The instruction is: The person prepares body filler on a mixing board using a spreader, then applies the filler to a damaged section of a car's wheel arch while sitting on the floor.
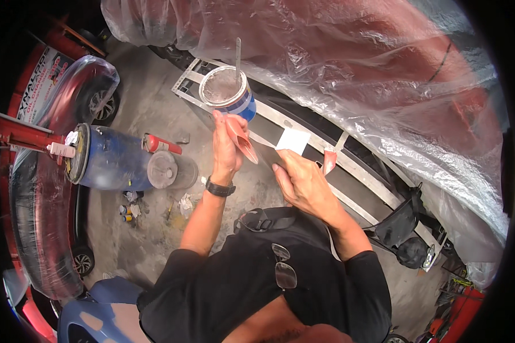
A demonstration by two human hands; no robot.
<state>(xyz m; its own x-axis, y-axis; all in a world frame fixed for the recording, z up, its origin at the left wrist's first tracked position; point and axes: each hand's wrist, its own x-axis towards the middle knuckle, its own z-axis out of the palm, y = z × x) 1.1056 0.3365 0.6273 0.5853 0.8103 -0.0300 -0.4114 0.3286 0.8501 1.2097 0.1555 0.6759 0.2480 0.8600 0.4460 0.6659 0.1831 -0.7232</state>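
Clear plastic sheet (349,68) drapes beyond can (245,106), likely shielding red surface beneath. Pale metal frame (377,190) apparently supports can, extending rightward. Can stands open, mouth up, contents reachable. Left hand (225,150), just below can, grasps pink folded piece (240,139), perhaps keeping it near mouth. Right hand (303,178), lower right of can, appears to pinch white card (292,140), far edge free. Stick (238,58) juts above can's rim, presumably for easy grabbing.

The foot of the can (247,110) is covered by the left hand (226,150), whose fingers are partly masked by the red sheet (241,139). The stick (238,57) is hidden low down. The card (293,139) is partly covered by the right hand (304,180). The plastic (326,63) is cut off above.
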